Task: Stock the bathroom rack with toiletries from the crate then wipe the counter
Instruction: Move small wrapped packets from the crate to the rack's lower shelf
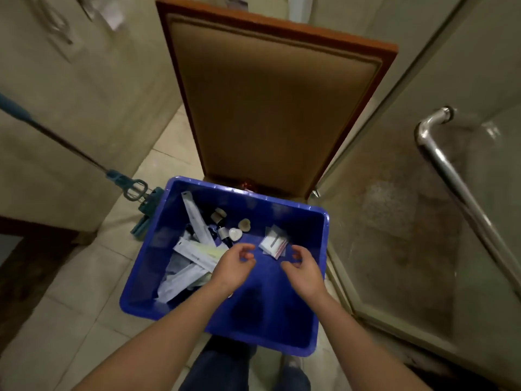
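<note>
A blue plastic crate (318, 266) sits on the tiled floor below me. In its left half lie several long white sachets (194, 218), and small bottles with pale round caps (244, 224) cluster near the middle. A small stack of flat clear packets (275, 242) lies toward the right. Both hands hover inside the crate with curled fingers and hold nothing. My left hand (234, 266) is beside the sachets. My right hand (304, 268) is just below the flat packets.
An open wooden door (270, 97) stands behind the crate. A mop (127, 187) with a teal head leans in from the left wall. A glass shower door with a chrome handle (451, 176) is on the right. My legs are beneath the crate.
</note>
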A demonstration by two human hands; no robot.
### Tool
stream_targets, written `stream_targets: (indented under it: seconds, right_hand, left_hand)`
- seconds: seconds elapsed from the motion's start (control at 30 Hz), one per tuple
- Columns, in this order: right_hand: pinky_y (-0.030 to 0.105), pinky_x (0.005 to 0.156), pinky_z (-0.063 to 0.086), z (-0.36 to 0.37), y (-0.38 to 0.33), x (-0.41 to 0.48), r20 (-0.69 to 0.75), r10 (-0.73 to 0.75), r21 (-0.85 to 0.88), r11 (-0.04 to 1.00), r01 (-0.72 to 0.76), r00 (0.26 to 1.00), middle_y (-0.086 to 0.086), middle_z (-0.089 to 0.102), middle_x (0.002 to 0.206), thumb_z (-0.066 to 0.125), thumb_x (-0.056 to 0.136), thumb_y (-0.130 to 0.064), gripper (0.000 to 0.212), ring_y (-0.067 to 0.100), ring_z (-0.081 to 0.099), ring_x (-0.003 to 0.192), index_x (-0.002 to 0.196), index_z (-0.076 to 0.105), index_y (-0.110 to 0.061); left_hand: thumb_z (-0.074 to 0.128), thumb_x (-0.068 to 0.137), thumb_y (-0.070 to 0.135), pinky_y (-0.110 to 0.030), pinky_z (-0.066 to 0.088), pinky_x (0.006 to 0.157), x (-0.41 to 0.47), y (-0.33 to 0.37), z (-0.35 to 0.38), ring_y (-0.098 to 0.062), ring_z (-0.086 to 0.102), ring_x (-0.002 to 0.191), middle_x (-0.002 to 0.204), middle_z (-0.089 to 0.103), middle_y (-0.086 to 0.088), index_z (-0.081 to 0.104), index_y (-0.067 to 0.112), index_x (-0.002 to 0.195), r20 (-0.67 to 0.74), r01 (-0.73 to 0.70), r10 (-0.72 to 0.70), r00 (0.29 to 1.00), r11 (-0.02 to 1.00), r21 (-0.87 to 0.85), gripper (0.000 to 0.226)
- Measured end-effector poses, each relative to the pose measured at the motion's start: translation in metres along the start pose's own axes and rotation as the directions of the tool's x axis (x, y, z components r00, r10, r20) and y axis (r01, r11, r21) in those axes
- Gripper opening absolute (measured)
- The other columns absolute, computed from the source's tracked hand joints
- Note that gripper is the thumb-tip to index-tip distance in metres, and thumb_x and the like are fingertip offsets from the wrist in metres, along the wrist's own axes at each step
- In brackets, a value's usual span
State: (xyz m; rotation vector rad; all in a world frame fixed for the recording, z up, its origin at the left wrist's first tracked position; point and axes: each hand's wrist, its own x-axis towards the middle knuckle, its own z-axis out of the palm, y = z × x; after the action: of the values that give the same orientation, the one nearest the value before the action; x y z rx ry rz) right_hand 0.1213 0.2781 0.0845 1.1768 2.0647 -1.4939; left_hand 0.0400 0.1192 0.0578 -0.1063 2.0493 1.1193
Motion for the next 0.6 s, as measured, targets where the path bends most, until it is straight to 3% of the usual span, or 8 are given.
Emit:
stream_targets:
  seconds: [0.07,0.13,0.3,0.4,0.47,0.53,0.6]
  right_hand:
    - [0.011,0.067,0.041,0.011,0.005,0.022,-0.011,0.067,0.038,0.997,-0.066,0.998,-0.022,0.052,0.101,0.063,0.089,-0.015,0.042,0.000,0.055,0.089,0.128,0.048,-0.025]
    - [0.010,0.061,0.040,0.021,0.012,0.046,-0.030,0.132,0.070,0.989,-0.129,0.991,-0.024,0.049,0.095,0.063,0.090,-0.017,0.039,-0.003,0.054,0.084,0.124,0.047,-0.027]
    - [0.020,0.066,0.041,0.042,0.034,0.102,-0.088,0.245,0.135,0.963,-0.232,0.965,-0.019,0.049,0.094,0.063,0.091,-0.021,0.056,0.005,0.056,0.083,0.142,0.040,-0.016]
    - [0.026,0.083,0.043,0.053,0.046,0.130,-0.102,0.289,0.144,0.951,-0.273,0.952,-0.002,0.055,0.115,0.062,0.091,-0.017,0.065,0.021,0.058,0.105,0.148,0.031,-0.011]
    - [0.028,0.086,0.043,0.058,0.052,0.143,-0.112,0.314,0.158,0.942,-0.295,0.943,0.009,0.053,0.130,0.061,0.091,-0.013,0.067,0.026,0.055,0.115,0.150,0.028,-0.010]
    - [0.028,0.084,0.042,0.062,0.057,0.151,-0.115,0.336,0.166,0.934,-0.315,0.935,0.010,0.049,0.138,0.059,0.092,-0.012,0.068,0.027,0.053,0.119,0.151,0.025,-0.010]
    - [0.033,0.094,0.045,0.065,0.059,0.157,-0.116,0.348,0.167,0.930,-0.327,0.930,0.011,0.045,0.143,0.058,0.091,-0.011,0.069,0.028,0.051,0.123,0.151,0.025,-0.010]
  left_hand:
    - [0.059,0.090,0.009,-0.029,0.050,0.083,0.023,-0.007,0.003,-0.017,0.061,0.097,0.103,0.065,-0.003,0.058,0.017,0.122,0.027,0.026,-0.026,0.999,1.000,0.011,0.033]
    - [0.060,0.090,0.010,-0.024,0.050,0.077,0.047,-0.015,0.008,-0.014,0.061,0.091,0.103,0.064,-0.001,0.057,0.018,0.122,0.057,0.050,-0.051,0.997,0.999,0.017,0.033]
    - [0.060,0.090,0.007,-0.029,0.050,0.087,0.103,-0.036,0.029,-0.012,0.060,0.095,0.108,0.061,0.001,0.056,0.016,0.123,0.109,0.087,-0.087,0.990,0.996,0.006,0.034]
    - [0.057,0.092,0.004,-0.029,0.048,0.095,0.129,-0.047,0.041,-0.011,0.059,0.101,0.113,0.061,0.000,0.056,0.014,0.124,0.148,0.080,-0.076,0.986,0.996,-0.026,0.033]
    - [0.053,0.093,0.002,-0.029,0.047,0.097,0.142,-0.051,0.047,-0.013,0.060,0.103,0.111,0.062,0.000,0.056,0.014,0.123,0.164,0.082,-0.073,0.984,0.995,-0.052,0.033]
    - [0.050,0.093,0.000,-0.029,0.046,0.097,0.153,-0.054,0.052,-0.014,0.059,0.105,0.106,0.062,0.002,0.055,0.013,0.125,0.181,0.081,-0.068,0.981,0.994,-0.068,0.035]
    - [0.049,0.093,0.001,-0.028,0.046,0.095,0.161,-0.057,0.057,-0.014,0.059,0.106,0.106,0.062,0.005,0.053,0.014,0.128,0.193,0.084,-0.072,0.979,0.995,-0.053,0.038]
